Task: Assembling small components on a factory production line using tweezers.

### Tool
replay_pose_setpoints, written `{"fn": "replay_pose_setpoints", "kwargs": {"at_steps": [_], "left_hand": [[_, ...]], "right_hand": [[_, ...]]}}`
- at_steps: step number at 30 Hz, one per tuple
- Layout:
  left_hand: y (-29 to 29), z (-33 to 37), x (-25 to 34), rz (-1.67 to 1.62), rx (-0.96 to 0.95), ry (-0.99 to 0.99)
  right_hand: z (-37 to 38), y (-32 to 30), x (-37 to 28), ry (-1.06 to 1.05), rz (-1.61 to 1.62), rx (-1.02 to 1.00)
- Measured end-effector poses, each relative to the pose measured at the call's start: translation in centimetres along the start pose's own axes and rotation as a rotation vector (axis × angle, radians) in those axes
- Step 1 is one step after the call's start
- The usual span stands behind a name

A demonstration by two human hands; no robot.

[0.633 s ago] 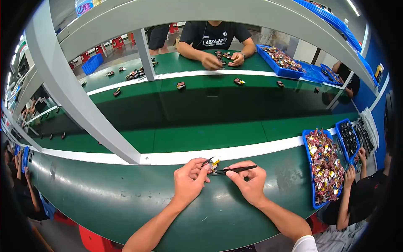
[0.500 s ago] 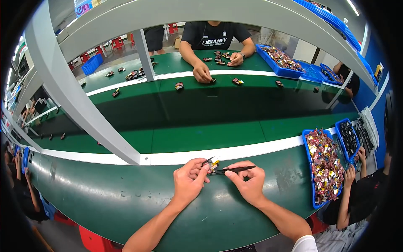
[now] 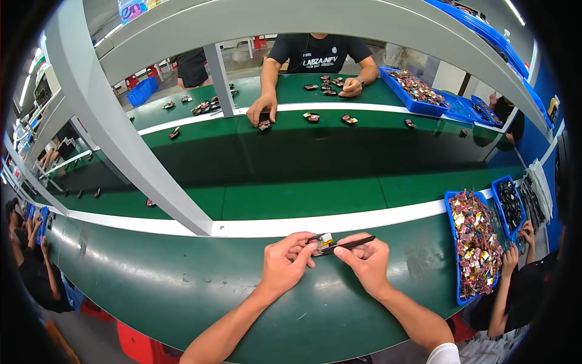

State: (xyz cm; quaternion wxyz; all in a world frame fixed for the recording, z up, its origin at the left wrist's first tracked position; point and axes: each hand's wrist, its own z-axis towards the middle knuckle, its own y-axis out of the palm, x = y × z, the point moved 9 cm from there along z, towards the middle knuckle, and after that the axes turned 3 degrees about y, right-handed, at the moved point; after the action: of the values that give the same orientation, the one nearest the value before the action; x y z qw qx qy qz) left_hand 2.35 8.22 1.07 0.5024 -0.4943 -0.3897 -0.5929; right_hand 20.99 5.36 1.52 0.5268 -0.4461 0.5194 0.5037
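Between the fingertips of my left hand (image 3: 284, 265) is a small electronic assembly (image 3: 325, 240) with a dark edge, a reddish part and a yellow-and-silver piece. My right hand (image 3: 368, 266) pinches black tweezers (image 3: 359, 242), whose tips reach to the assembly's right side. What exactly the tips touch is too small to make out. Both hands are above the green worktable (image 3: 182, 267), close to its white far border.
At right stand a blue tray (image 3: 451, 242) heaped with small wired parts and a blue bin (image 3: 520, 227) of black pieces, near another person's hands. A grey post (image 3: 130, 133) rises at left. Across the green conveyor (image 3: 291, 203), a co-worker's hand (image 3: 262, 110) touches a similar assembly.
My hands stay together at the assembly, with the tweezers still against it. The whole view has shifted slightly. The co-worker's hand across the conveyor has moved left to another assembly.
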Motion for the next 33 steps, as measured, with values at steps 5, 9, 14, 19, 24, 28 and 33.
{"fn": "replay_pose_setpoints", "kwargs": {"at_steps": [5, 9, 14, 19, 24, 28, 33], "left_hand": [[-0.12, 0.02, 0.12, -0.038, 0.003, -0.001], [-0.07, 0.04, 0.18, -0.028, -0.010, -0.012], [-0.07, 0.00, 0.14, -0.023, -0.017, -0.019], [-0.05, 0.00, 0.03, -0.035, -0.010, -0.023], [-0.11, -0.03, -0.05, -0.042, -0.014, -0.039], [-0.06, -0.01, -0.14, -0.045, -0.013, -0.052], [-0.01, 0.02, 0.04, -0.043, -0.010, -0.049]], "right_hand": [[0.29, 0.21, 0.70, 0.176, 0.189, -0.031], [0.37, 0.30, 0.45, 0.194, 0.209, -0.037], [0.43, 0.37, 0.39, 0.133, 0.200, -0.026], [0.41, 0.23, 0.44, 0.115, 0.182, -0.028], [0.41, 0.19, 0.30, 0.108, 0.172, -0.031], [0.32, 0.11, 0.82, 0.187, 0.175, -0.056], [0.40, 0.25, 0.86, 0.145, 0.197, -0.062]]}}
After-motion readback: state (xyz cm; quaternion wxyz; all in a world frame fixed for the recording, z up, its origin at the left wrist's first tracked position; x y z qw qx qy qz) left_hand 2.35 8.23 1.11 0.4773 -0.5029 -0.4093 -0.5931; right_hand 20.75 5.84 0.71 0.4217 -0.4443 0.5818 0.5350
